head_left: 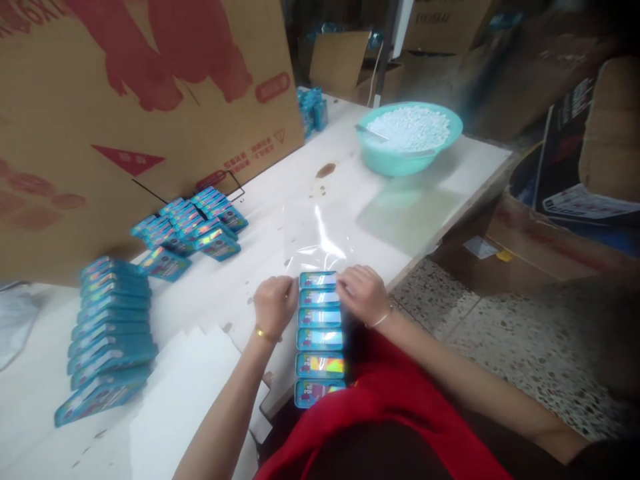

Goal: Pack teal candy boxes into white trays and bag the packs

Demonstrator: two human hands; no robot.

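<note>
A column of several small blue boxes [320,339] with shiny printed fronts runs from the table edge toward my body. Clear plastic film [320,243], which looks like a bag, spreads over the table beyond the top box and catches the light. My left hand [276,305] is closed at the left side of the top box, thumb and fingers pinching the film's edge. On the opposite side, my right hand [364,293] has its fingers curled at the film and the top box's right end. The fingertips of both hands are partly hidden.
A row of blue boxes [113,320] stands at left, with smaller stacks [193,223] behind it. White sheets [185,400] lie by my left forearm. A turquoise basin [400,160] of white pieces stands at the far right. A large cardboard box [200,127] walls the back left.
</note>
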